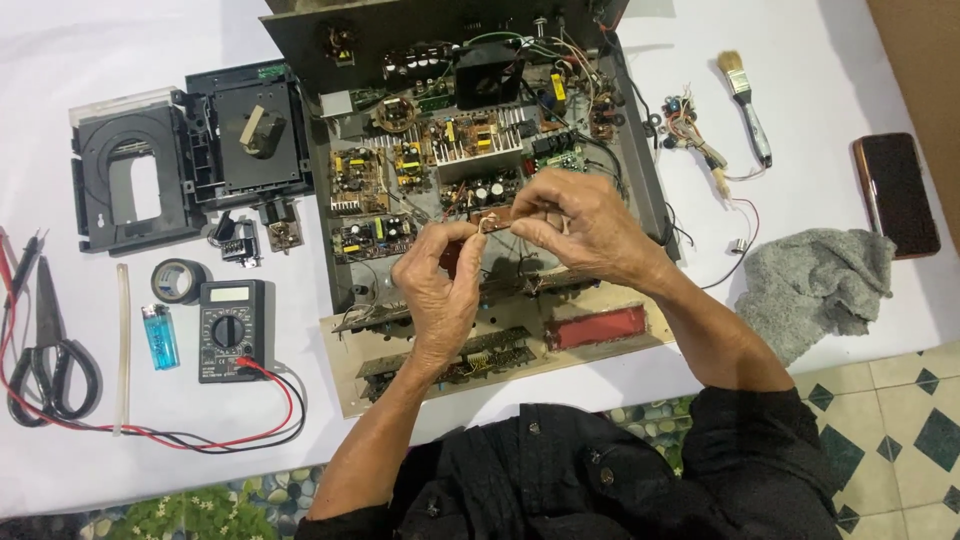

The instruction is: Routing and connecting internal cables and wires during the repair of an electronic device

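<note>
i pinch the small copper-brown circuit board (497, 217) by its ends between my left hand (443, 290) and right hand (580, 225) above the open amplifier chassis (645, 190); it seems light, stiff, fragile, best held by the edges.

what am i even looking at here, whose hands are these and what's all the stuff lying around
This is one view from a camera worn on a person's head, looking down at their own two bare hands. The left hand and right hand together pinch a small brown circuit board above an opened electronics chassis full of circuit boards. On the white cloth lie a multimeter with red and black leads, scissors, a tape roll, a blue lighter, a disc tray mechanism, a paintbrush, a grey rag and a phone.
</note>
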